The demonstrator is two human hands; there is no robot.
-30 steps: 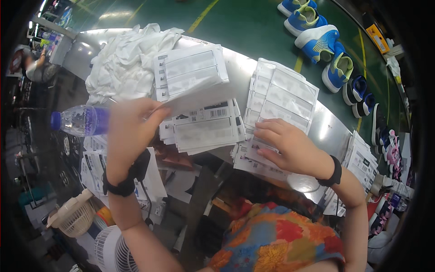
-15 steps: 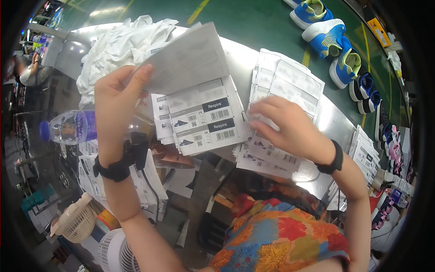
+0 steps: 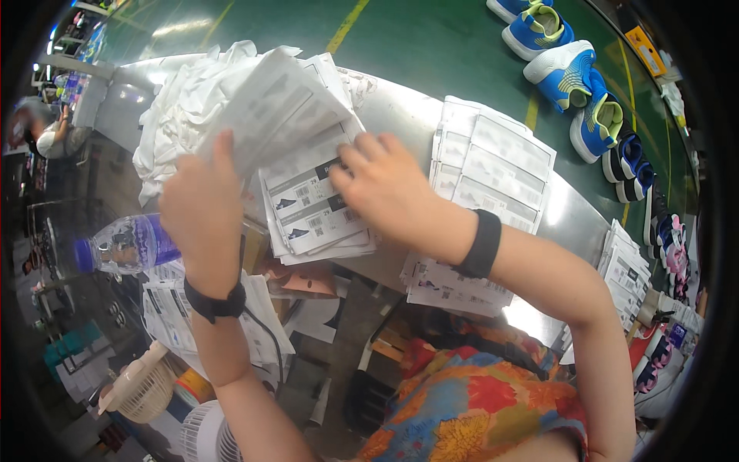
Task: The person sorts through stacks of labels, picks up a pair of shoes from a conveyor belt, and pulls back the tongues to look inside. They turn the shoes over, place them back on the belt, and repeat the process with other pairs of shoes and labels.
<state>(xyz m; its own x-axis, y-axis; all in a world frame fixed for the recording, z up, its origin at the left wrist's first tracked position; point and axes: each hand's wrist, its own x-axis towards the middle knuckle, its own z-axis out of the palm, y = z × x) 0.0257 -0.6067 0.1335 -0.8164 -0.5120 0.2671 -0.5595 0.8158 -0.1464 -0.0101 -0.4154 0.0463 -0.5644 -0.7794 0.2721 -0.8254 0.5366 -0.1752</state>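
Observation:
My left hand (image 3: 202,219) is closed on the left side of some lifted label sheets (image 3: 281,108), which tilt up and are blurred by motion. Under them lies a stack of label sheets (image 3: 319,223) with barcodes and small shoe pictures. Reaching over this stack from the right, my right hand (image 3: 389,185) has its fingers bent together at the sheets' right edge; its thumb is mostly hidden. Both wrists wear black bands. To the right, a second pile of label sheets (image 3: 504,165) lies on the metal table (image 3: 396,104).
White crumpled cloth (image 3: 185,115) lies behind my left hand, with a purple-capped bottle (image 3: 127,245) beside that forearm. Blue shoes (image 3: 566,73) line the green surface (image 3: 439,46) beyond the table. More sheets (image 3: 620,266) stand at far right, and fans (image 3: 138,389) at lower left.
My right hand has moved left from the right-hand pile to the stack by my left hand. The raised sheets have shifted and tilted differently, still in my left hand.

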